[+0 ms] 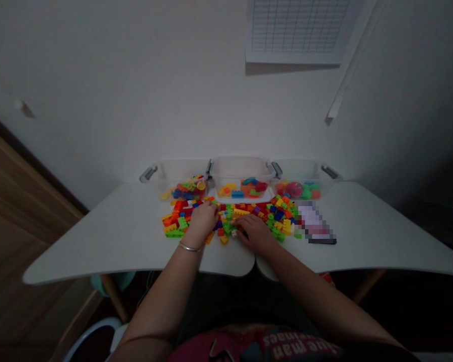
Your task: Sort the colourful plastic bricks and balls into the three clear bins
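A wide heap of colourful plastic building bricks lies on the white table. My left hand, a silver bangle at its wrist, reaches into the left-middle part of the heap. Its fingers point away from me and are mostly hidden behind the back of the hand. To the right, my right hand rests over the front middle of the bricks. Its fingers are bent leftward, with the thumb apart from them. I see no brick clearly gripped in either hand. A yellow brick sits at the heap's near edge, between the hands.
Behind the heap stand a left clear bin, a middle clear bin and a right clear bin, each with plastic pieces inside. A blurred-out flat device lies right of the bricks. The white table has a curved front edge.
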Motion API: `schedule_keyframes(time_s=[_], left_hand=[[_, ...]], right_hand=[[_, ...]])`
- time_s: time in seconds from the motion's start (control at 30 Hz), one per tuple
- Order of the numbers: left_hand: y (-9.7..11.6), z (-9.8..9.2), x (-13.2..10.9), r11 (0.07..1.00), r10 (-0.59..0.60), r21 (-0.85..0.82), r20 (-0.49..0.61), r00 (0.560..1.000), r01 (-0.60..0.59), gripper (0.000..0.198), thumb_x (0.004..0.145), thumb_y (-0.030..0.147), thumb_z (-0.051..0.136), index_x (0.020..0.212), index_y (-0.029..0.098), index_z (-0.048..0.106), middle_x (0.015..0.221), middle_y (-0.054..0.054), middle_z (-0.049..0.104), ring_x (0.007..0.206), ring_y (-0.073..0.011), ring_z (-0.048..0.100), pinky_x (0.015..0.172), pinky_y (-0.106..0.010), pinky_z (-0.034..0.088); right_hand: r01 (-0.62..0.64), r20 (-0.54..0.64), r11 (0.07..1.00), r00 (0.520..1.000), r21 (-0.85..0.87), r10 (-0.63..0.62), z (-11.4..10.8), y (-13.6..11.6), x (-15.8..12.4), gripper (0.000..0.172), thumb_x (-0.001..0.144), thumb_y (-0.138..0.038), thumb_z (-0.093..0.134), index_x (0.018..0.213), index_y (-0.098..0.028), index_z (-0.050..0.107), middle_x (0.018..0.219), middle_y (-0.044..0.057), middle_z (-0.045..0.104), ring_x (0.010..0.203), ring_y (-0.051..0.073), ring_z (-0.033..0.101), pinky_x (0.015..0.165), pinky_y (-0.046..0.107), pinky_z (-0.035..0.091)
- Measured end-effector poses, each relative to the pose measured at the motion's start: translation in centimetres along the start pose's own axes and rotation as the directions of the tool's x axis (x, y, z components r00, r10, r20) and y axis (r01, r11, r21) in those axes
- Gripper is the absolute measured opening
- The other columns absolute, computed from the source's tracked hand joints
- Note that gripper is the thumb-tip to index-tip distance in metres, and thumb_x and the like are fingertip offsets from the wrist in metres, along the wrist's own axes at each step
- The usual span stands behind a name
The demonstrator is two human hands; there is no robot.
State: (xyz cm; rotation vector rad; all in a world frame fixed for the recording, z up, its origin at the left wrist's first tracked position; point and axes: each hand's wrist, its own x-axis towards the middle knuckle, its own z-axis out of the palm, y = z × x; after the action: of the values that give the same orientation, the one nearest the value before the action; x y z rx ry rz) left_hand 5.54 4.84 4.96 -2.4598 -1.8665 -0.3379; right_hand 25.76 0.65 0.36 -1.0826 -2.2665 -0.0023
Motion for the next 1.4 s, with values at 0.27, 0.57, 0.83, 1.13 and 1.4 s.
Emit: schedule_keyframes(time_s=[0.27,0.57,0.83,1.13,1.4], left_hand=[[-0.1,0.5,1.1,0.793,-0.118,-0.61,-0.163,0.98,-0.006,0.011,0.082,0.024,0.059,0.087,0.017,0.066,0.092,-0.007,0.068,0.089,-0.0203,0.064,0.087,-0.034,0.051],[-0.7,-2.5,3.2,0.25,-0.448,-0.962,-0.213,0.869,-0.107,0.033,0.074,0.044,0.066,0.093,0.018,0.06,0.076,0.0,0.063,0.069,-0.0134,0.06,0.067,-0.025,0.047],[-4.2,-6.9,3.3,0.968,-0.25,-0.18,-0.614,0.749,0.176,0.02,0.088,0.028,0.052,0.097,0.019,0.067,0.105,-0.011,0.067,0.105,-0.0287,0.057,0.094,-0.043,0.039],[-5.3,-5.8,4.0,0.949,-0.27,0.022,-0.457,0.847,0.315,0.03,0.089,0.031,0.048,0.106,0.02,0.07,0.104,-0.013,0.071,0.101,-0.0312,0.061,0.084,-0.042,0.042],[-4.7,-5.1,3.7,0.974,-0.173,0.061,-0.42,0.891,0.218,0.038,0.09,0.029,0.043,0.111,0.017,0.071,0.107,-0.015,0.073,0.106,-0.0327,0.061,0.09,-0.046,0.043]], right_hand=[[0.0,-0.002,1.0,1.0,0.004,0.0,0.1,0.0,0.0,0.021,0.088,-0.016,0.057,0.108,-0.017,0.066,0.109,0.011,0.07,0.106,0.025,0.061,0.098,0.042,0.048],[-0.01,0.02,1.0,1.0,0.016,0.01,-0.1,0.1,-0.1,0.023,0.089,-0.017,0.057,0.11,-0.016,0.066,0.111,0.011,0.07,0.108,0.025,0.061,0.099,0.043,0.047],[-0.038,0.039,0.999,0.999,0.026,0.036,-0.4,0.0,0.0,0.023,0.089,-0.017,0.057,0.11,-0.017,0.066,0.112,0.01,0.07,0.108,0.025,0.061,0.099,0.041,0.047],[-0.049,0.052,0.998,0.998,0.033,0.047,-0.3,0.1,-0.1,0.024,0.09,-0.018,0.056,0.113,-0.017,0.065,0.114,0.01,0.069,0.11,0.024,0.06,0.101,0.042,0.046],[-0.024,0.031,0.999,0.999,0.023,0.024,-0.2,0.2,0.0,0.024,0.089,-0.017,0.055,0.111,-0.017,0.065,0.111,0.011,0.07,0.107,0.023,0.061,0.098,0.042,0.047]])
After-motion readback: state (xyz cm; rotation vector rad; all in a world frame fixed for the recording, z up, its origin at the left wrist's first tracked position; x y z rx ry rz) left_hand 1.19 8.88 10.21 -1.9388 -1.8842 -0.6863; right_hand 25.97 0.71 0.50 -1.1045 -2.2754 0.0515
